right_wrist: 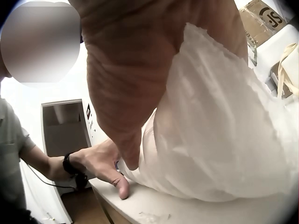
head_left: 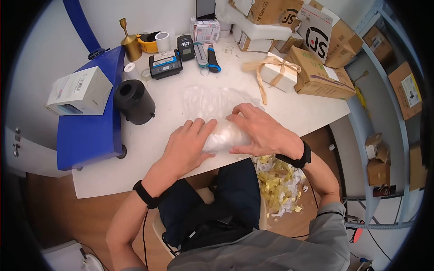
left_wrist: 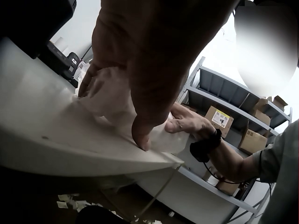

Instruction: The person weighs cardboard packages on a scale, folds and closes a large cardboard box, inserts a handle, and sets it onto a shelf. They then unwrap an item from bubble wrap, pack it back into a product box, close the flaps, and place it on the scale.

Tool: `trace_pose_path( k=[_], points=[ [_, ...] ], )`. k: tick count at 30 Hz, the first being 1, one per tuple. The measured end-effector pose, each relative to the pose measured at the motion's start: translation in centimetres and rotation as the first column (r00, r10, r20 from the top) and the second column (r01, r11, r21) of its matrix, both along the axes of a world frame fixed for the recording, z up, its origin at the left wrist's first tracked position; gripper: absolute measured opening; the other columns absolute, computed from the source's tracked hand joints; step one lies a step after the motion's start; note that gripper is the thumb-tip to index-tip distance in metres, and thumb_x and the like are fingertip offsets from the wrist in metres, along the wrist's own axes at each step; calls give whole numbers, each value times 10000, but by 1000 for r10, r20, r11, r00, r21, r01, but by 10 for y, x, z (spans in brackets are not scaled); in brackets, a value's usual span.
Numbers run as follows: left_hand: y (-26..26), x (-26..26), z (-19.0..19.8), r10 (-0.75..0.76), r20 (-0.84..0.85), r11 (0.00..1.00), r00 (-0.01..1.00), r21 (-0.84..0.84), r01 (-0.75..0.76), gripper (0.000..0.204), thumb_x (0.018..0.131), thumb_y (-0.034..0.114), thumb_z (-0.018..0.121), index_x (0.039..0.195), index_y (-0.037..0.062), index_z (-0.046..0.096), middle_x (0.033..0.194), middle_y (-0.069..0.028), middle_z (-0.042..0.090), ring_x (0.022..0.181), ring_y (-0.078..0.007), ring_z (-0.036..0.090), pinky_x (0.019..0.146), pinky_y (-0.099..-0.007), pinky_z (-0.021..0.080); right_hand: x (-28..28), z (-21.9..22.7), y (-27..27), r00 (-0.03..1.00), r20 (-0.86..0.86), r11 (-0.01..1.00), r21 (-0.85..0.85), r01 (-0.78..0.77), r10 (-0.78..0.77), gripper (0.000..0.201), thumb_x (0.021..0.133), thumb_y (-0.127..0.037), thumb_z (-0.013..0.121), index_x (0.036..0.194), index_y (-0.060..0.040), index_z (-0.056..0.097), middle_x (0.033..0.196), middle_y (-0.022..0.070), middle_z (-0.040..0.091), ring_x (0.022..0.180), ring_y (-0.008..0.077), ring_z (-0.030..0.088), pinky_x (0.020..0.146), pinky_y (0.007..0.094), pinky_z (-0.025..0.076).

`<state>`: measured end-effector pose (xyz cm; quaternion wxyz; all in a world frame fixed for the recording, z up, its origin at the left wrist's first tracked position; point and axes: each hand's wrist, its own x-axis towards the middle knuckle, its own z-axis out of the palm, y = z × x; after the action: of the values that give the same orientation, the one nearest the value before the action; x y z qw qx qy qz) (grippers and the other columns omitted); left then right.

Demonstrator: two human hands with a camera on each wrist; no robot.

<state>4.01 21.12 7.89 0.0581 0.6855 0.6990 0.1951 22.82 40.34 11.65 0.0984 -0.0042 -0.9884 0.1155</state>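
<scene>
A bundle of translucent plastic wrap (head_left: 224, 135) lies near the front edge of the white table, with something pale showing inside. A loose flap of the wrap spreads away from me across the tabletop. My left hand (head_left: 185, 147) grips the bundle's left end, fingers bent over its top and thumb along the near side. Around the right end curl the fingers of my right hand (head_left: 264, 131), its thumb also low at the front. In the right wrist view the wrap (right_wrist: 210, 126) stands up in a wrinkled sheet beside the right palm.
A black cylinder (head_left: 134, 101) stands left of the bundle, by a blue stand (head_left: 90, 140) bearing a white box (head_left: 79, 92). Behind are a label printer (head_left: 165, 65) and a utility knife (head_left: 213, 59). A ribboned gift box (head_left: 279, 74) and cartons (head_left: 318, 74) sit at right. Paper scraps (head_left: 280, 185) lie below.
</scene>
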Motion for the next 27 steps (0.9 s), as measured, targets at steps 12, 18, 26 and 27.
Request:
trace_pose_path(
  k=[12, 18, 26, 27],
  points=[
    [33, -45, 32, 76, 421, 908, 904, -404, 112, 718, 821, 437, 885, 1282, 1, 549, 1079, -246, 711, 1006, -396, 702, 873, -428, 542, -2, 4, 25, 964, 258, 944, -295, 145, -67, 671, 852, -539, 802, 1190, 30, 693, 1266, 219, 623, 1279, 380, 548, 1039, 435, 475],
    [40, -51, 43, 110, 239, 923, 965, -385, -10, 725, 985, 627, 636, 1181, -71, 655, 1166, -281, 653, 1105, -383, 641, 931, -440, 504, -13, -24, 55, 992, 115, 991, -122, 57, -43, 761, 935, -681, 658, 1106, 54, 752, 1425, 282, 560, 1405, 412, 457, 1134, 453, 413],
    [63, -73, 14, -28, 212, 986, 977, -155, 62, 586, 1071, 524, 534, 1173, -40, 656, 1210, -246, 620, 1269, -384, 528, 1072, -465, 429, -29, 3, 54, 929, 365, 867, -441, 232, -62, 679, 1023, -595, 596, 1405, -34, 600, 1381, 274, 611, 1275, 423, 600, 1084, 465, 472],
    [65, -71, 23, 62, 324, 928, 944, -366, 65, 546, 1071, 498, 543, 1203, -25, 632, 1234, -248, 619, 1264, -384, 538, 1076, -466, 433, -29, 2, 52, 958, 283, 875, -450, 178, -49, 660, 1030, -551, 602, 1456, -51, 540, 1328, 268, 633, 1228, 437, 619, 1044, 478, 492]
  ],
)
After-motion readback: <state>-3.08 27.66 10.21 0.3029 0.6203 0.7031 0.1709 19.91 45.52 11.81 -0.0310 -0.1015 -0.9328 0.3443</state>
